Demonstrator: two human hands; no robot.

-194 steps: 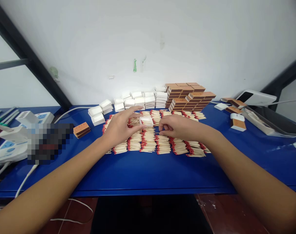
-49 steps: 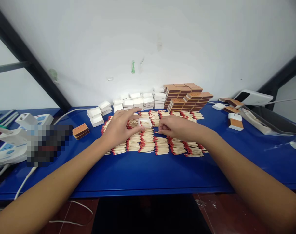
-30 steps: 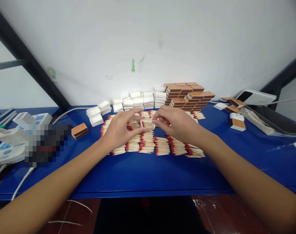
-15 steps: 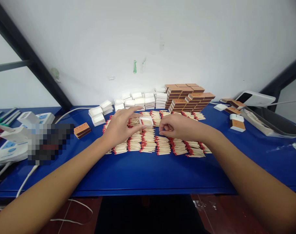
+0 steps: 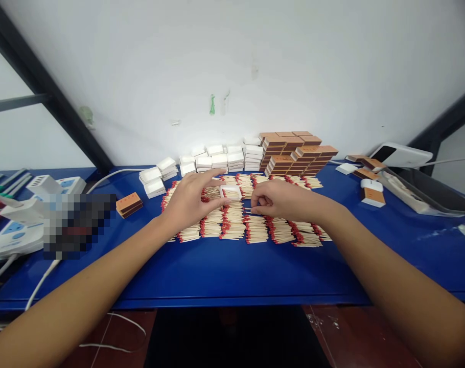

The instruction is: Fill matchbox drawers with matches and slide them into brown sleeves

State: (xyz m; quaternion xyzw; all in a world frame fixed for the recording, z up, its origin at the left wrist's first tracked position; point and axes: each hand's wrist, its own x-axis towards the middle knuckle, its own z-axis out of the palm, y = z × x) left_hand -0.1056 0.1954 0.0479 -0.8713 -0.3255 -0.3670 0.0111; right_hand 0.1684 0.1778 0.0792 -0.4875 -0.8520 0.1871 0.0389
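My left hand [image 5: 188, 202] holds a small white matchbox tray [image 5: 230, 192] between thumb and forefinger, above rows of red-tipped matches [image 5: 232, 225] laid out on the blue table [image 5: 225, 271]. My right hand [image 5: 280, 200] hovers just right of the tray with its fingertips pinched together over the matches; what the pinch holds is too small to make out.
Stacks of white inner trays [image 5: 217, 158] and brown matchbox sleeves [image 5: 294, 153] stand along the wall. Assembled boxes [image 5: 372, 193] lie at the right, one brown box [image 5: 128, 204] at the left. Power strips and cables [image 5: 18, 225] fill the left edge.
The right hand rose to the tray a second ago, then dropped back down to the matches. The left hand keeps the tray in nearly the same place.
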